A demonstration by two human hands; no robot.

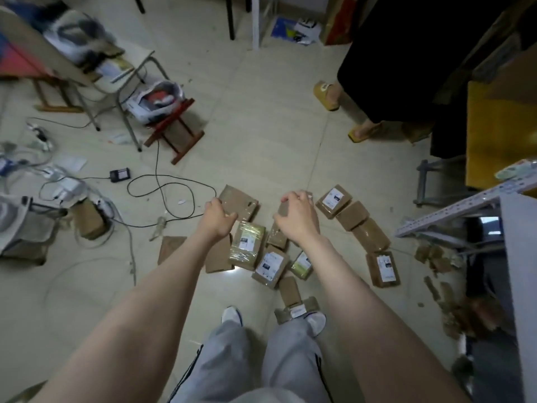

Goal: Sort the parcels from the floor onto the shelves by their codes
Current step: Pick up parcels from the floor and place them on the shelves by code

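Head view. State of grips?
— Clamped: left hand (216, 215) grips flat brown parcel (242, 202); right hand (299, 217) curls round small parcel (282, 208).
— Location?
— Low, among other parcels (247, 248) on tiled floor (261, 141).

Open floor (261, 135) ahead, beyond the parcels (247, 248), so you've plenty of room to reach there. Closer in it's tight: parcels packed edge to edge under both arms, your left grip (216, 213) clasping a flat parcel (241, 202), your right grip (296, 216) a small parcel (282, 209). Right side's blocked by the shelf frame (453, 209), cardboard scraps (433, 257) at its foot. On your left a black cable (157, 167) loops just beside the pile; red stool (174, 120) and chair (136, 59) stand further back. Another person's feet (328, 96) stand far right, well apart.
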